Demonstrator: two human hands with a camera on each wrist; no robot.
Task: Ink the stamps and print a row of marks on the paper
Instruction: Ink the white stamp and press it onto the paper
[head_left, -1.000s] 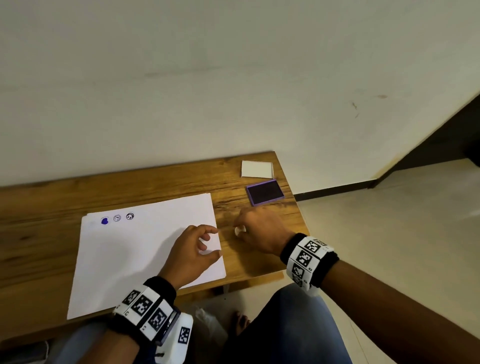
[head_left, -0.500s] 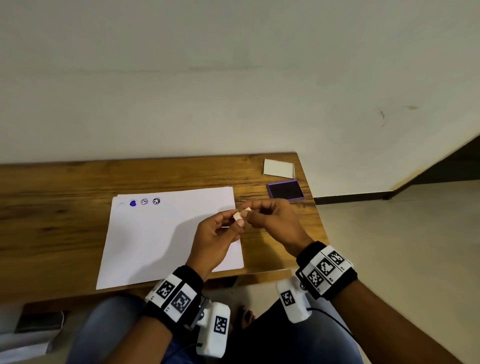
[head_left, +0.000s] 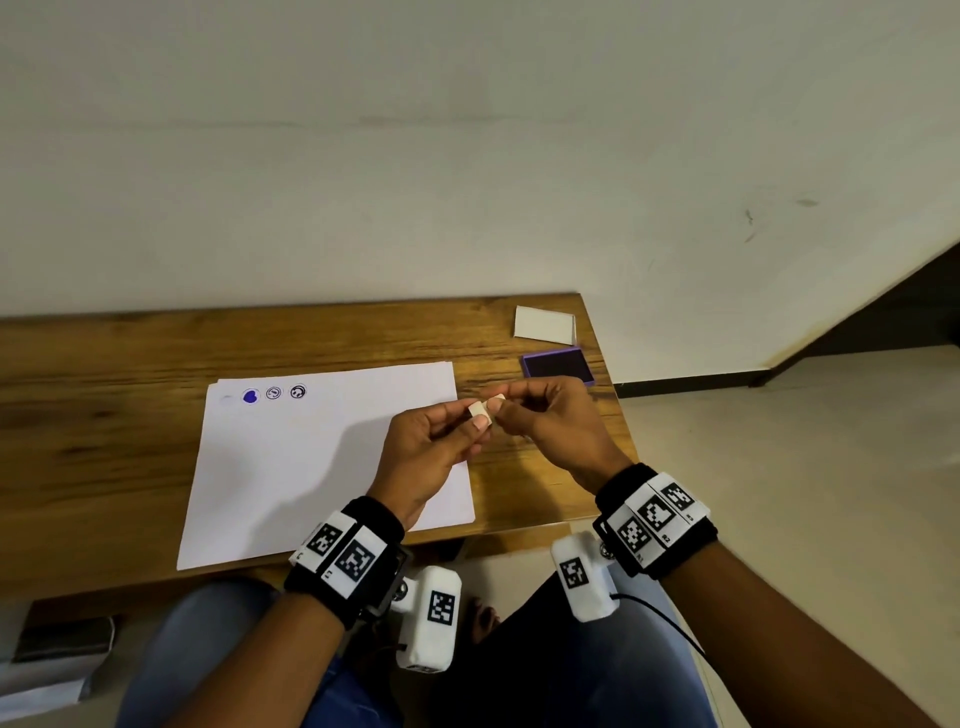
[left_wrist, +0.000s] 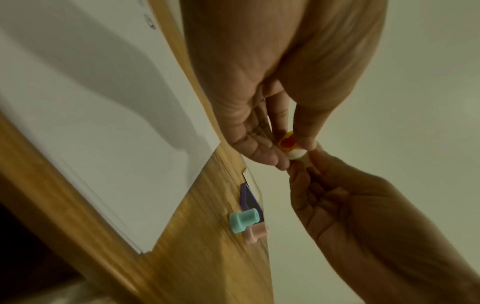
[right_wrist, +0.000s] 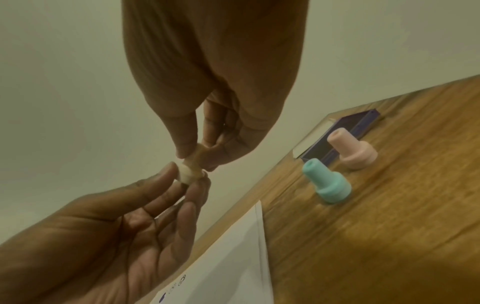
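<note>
A small cream stamp (head_left: 484, 410) is held in the air over the paper's right edge, between both hands. My left hand (head_left: 477, 418) pinches its wide base (right_wrist: 188, 174), and the orange-red face (left_wrist: 287, 143) shows in the left wrist view. My right hand (head_left: 501, 406) pinches the narrow stem (right_wrist: 198, 153). The white paper (head_left: 322, 467) lies on the wooden table (head_left: 104, 415) with three marks in a row at its top left: a blue heart (head_left: 251, 396) and two rings (head_left: 285, 392). The purple ink pad (head_left: 557, 365) lies open near the table's right edge.
A teal stamp (right_wrist: 328, 185) and a pink stamp (right_wrist: 355, 152) stand upright on the table beside the ink pad (right_wrist: 358, 123). The pad's white lid (head_left: 545, 325) lies at the far right corner. The wall runs behind the table, and the table's edge is just right of the pad.
My right hand has lifted the cream stamp off the table. My left hand has come up off the paper and now pinches the stamp's base.
</note>
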